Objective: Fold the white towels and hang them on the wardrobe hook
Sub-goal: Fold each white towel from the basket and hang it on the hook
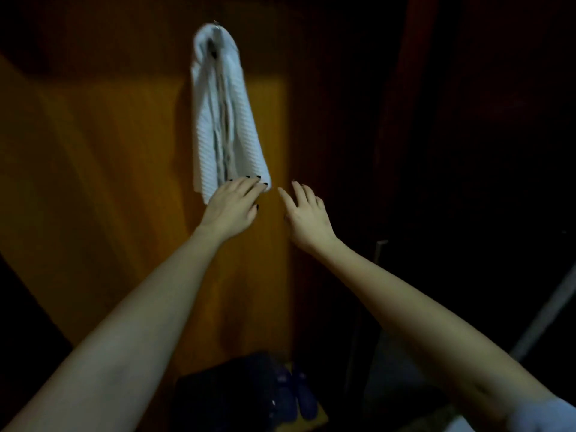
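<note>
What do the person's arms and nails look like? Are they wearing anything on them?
Both the left arm and right arm are bare: no watch or bracelet shows. The fingernails are painted dark. Pale cloth, maybe a sleeve, shows at the right arm's upper end.

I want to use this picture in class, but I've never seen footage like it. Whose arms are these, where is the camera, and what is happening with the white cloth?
There is no machine here. A person wears a wide-angle camera on the head, so you are looking along their own two bare arms. Ahead is a brown wardrobe door, dimly lit. A folded white towel hangs from a hook near the top of it. The left hand lies with straight fingers on the towel's lower end, touching rather than gripping it. The right hand hovers open just beside the towel and holds nothing. At the bottom lies a dark bundle, too dim to identify.
</note>
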A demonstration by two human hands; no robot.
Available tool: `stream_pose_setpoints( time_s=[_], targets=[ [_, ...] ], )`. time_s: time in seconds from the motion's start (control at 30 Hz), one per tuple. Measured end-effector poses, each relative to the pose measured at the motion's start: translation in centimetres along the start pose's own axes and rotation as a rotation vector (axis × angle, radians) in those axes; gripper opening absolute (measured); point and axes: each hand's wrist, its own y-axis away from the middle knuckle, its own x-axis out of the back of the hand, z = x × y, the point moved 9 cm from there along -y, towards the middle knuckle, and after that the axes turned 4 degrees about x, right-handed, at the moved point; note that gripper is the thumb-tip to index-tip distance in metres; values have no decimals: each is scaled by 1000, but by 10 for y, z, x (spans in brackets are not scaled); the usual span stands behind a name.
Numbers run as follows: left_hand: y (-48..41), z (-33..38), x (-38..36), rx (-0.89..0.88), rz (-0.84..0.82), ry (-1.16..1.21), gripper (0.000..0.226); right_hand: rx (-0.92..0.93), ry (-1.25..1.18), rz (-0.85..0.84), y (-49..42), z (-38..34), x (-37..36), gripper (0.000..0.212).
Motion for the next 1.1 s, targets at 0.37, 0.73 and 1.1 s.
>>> stream_pose_setpoints(
  time_s=[0.37, 0.73, 1.1],
  targets=[
    [61, 265, -56, -203, -154, 253, 62, -312, 197, -221, 264, 156, -16, 63],
    [115, 598, -77, -529, -320, 449, 65, -774, 307, -439, 581, 331, 30, 64],
    [126, 787, -155, -711, -477, 523, 61, -985, 199, -621, 725, 436, -22, 60]
  ],
)
